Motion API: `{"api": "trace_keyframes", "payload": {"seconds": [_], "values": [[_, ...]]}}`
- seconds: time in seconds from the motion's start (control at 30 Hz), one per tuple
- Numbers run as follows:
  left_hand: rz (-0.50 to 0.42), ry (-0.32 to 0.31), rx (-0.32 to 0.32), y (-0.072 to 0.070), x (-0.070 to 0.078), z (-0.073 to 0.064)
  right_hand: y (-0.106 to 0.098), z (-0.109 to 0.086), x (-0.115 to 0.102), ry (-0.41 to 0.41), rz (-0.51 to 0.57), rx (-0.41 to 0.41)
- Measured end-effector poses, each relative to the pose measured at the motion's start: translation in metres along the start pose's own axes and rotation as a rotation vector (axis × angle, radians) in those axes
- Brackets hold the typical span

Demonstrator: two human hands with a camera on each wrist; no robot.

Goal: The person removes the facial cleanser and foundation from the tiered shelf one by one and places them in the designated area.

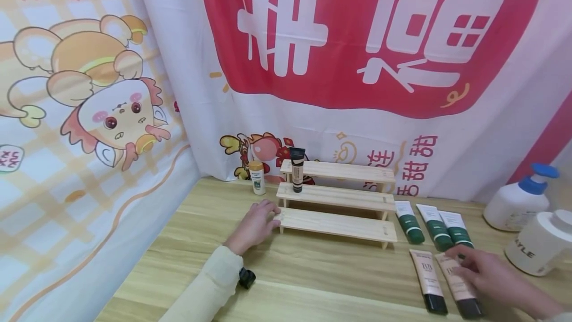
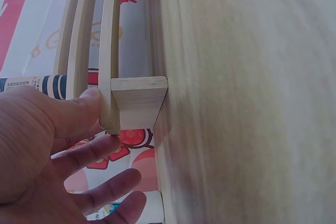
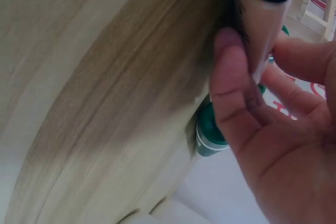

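Note:
A three-step wooden display rack (image 1: 339,222) stands on the table. My left hand (image 1: 256,225) pinches the left end of its lowest step, thumb on one face and index finger at the edge; the other fingers spread loosely in the left wrist view. One black-capped tube (image 1: 298,170) stands upright on the middle step. At the right, my right hand (image 1: 487,277) grips a beige BB cream tube (image 3: 257,40) between thumb and fingers, its dark cap pointing towards me. A second BB cream tube (image 1: 427,280) lies just left of it.
Several white-and-green tubes (image 1: 433,227) lie right of the rack. A blue-topped pump bottle (image 1: 516,202) and a white bottle (image 1: 536,245) stand at the right edge. Behind the rack's left end is a small yellow-capped bottle (image 1: 257,180). A printed curtain (image 1: 178,63) hangs behind the table (image 1: 313,282).

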State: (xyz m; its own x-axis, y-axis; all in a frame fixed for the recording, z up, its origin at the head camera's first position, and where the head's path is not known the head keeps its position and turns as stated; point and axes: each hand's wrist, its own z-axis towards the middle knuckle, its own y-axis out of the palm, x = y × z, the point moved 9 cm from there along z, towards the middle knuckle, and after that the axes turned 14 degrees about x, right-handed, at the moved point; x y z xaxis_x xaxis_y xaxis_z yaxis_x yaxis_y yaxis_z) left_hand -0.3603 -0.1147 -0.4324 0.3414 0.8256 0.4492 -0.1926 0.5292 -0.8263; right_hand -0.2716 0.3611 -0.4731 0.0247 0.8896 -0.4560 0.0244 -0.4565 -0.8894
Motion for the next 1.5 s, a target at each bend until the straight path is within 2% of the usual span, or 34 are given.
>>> {"api": "trace_keyframes", "payload": {"seconds": [0.6,0.8,0.97,1.1,1.33,1.5], "values": [[0.005,-0.027,-0.011,-0.004,0.0,-0.004,0.008,-0.001,-0.004,0.009,-0.016,-0.029],[0.006,-0.023,-0.008,-0.006,-0.001,-0.005,-0.009,0.0,-0.024,-0.018,-0.028,0.045],[0.021,-0.031,-0.01,-0.006,-0.002,-0.003,-0.031,0.004,-0.066,-0.096,-0.031,0.122],[0.025,-0.03,-0.014,-0.006,-0.002,-0.002,-0.043,0.008,-0.114,-0.219,-0.032,0.195],[0.026,-0.022,-0.012,-0.006,0.0,-0.001,-0.06,0.017,-0.212,-0.618,0.053,0.468],[0.007,-0.002,-0.012,-0.004,0.005,-0.002,-0.056,0.034,-0.264,-0.765,0.15,0.554]]}}
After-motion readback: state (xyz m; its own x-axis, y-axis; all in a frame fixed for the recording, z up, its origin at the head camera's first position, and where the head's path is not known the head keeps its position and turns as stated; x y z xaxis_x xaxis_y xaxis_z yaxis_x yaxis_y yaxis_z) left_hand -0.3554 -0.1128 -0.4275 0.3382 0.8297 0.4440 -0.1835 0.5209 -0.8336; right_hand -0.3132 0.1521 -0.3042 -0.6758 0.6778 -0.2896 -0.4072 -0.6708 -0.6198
